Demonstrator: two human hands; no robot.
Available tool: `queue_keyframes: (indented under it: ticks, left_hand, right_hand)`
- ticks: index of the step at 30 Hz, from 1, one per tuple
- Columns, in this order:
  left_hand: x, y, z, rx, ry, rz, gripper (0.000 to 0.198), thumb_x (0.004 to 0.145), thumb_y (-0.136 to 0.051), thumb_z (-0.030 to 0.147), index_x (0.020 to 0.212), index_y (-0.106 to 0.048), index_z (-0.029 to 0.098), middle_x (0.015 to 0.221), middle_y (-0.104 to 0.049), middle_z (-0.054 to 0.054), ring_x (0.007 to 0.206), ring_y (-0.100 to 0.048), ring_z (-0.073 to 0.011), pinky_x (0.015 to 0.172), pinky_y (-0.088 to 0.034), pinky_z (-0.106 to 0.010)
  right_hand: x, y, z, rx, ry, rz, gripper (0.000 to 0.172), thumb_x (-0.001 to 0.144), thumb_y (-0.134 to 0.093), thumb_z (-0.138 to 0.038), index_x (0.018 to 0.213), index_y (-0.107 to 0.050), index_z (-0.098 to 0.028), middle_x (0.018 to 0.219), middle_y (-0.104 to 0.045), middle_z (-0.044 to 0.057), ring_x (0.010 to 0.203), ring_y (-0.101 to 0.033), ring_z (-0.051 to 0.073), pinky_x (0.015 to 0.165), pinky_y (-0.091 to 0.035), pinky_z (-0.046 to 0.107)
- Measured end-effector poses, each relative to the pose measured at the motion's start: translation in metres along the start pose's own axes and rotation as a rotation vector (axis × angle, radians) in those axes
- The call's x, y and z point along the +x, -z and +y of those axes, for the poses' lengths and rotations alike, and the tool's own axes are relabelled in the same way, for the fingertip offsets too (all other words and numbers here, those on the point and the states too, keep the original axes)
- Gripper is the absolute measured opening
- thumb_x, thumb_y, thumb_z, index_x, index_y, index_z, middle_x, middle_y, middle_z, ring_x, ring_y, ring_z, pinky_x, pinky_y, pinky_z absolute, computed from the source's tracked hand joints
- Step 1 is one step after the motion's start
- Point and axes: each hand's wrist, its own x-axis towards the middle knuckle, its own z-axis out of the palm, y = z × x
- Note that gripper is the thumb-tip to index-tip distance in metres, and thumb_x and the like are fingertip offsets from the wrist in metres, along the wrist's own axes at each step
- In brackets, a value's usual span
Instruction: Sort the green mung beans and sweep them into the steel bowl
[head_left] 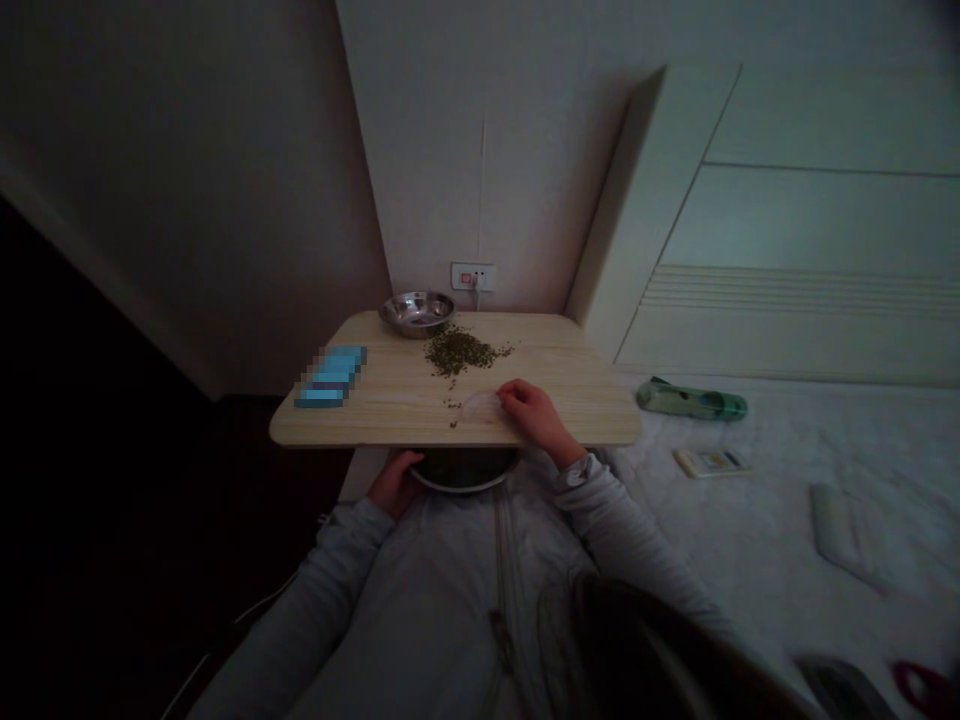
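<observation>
Just below the table's front edge, my left hand (397, 484) is closed on the left rim of a metal bowl (465, 487). The bowl's far part is hidden under the tabletop, and its inside is dark. Over the front of the wooden table (360, 425), my right hand (534, 412) pinches a thin, clear, rounded plastic piece (481, 407), which lies near or on the surface. A few small green grains are to the left of this piece. Farther back is a spread pile of small green beans or grains (459, 350).
A shiny metal bowl (417, 314) stands at the table's back edge, and a phone with a blurred screen (331, 377) lies at left. On the bed (780, 520) at right are a green bottle-like pack (691, 400) and a white phone (712, 462). A wall socket (473, 277) is behind.
</observation>
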Motion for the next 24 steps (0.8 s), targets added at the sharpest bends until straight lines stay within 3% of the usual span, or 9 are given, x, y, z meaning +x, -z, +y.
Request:
queue_keyframes:
  ticks: [10, 24]
  left_hand:
    - [0.0001, 0.0002, -0.0005, 0.011, -0.024, 0.011, 0.013, 0.060, -0.049, 0.012, 0.069, -0.058, 0.013, 0.071, -0.066, -0.004, 0.083, -0.058, -0.0212, 0.069, -0.047, -0.032]
    - [0.0001, 0.0000, -0.0003, 0.001, -0.017, 0.009, 0.013, 0.059, -0.050, 0.012, 0.070, -0.058, 0.014, 0.074, -0.066, -0.004, 0.080, -0.058, -0.0205, 0.065, -0.048, -0.030]
  right_hand:
    - [-0.0040, -0.0006, -0.0046, 0.092, 0.008, -0.172, 0.020, 0.063, -0.049, -0.029, 0.077, -0.054, -0.016, 0.064, -0.053, -0.002, 0.059, -0.045, 0.009, 0.058, -0.035, 0.022]
    - [-0.0043, 0.0006, -0.0036, 0.081, 0.010, -0.140, 0.016, 0.063, -0.048, -0.025, 0.074, -0.054, -0.016, 0.060, -0.051, -0.003, 0.056, -0.044, 0.008, 0.056, -0.033, 0.021]
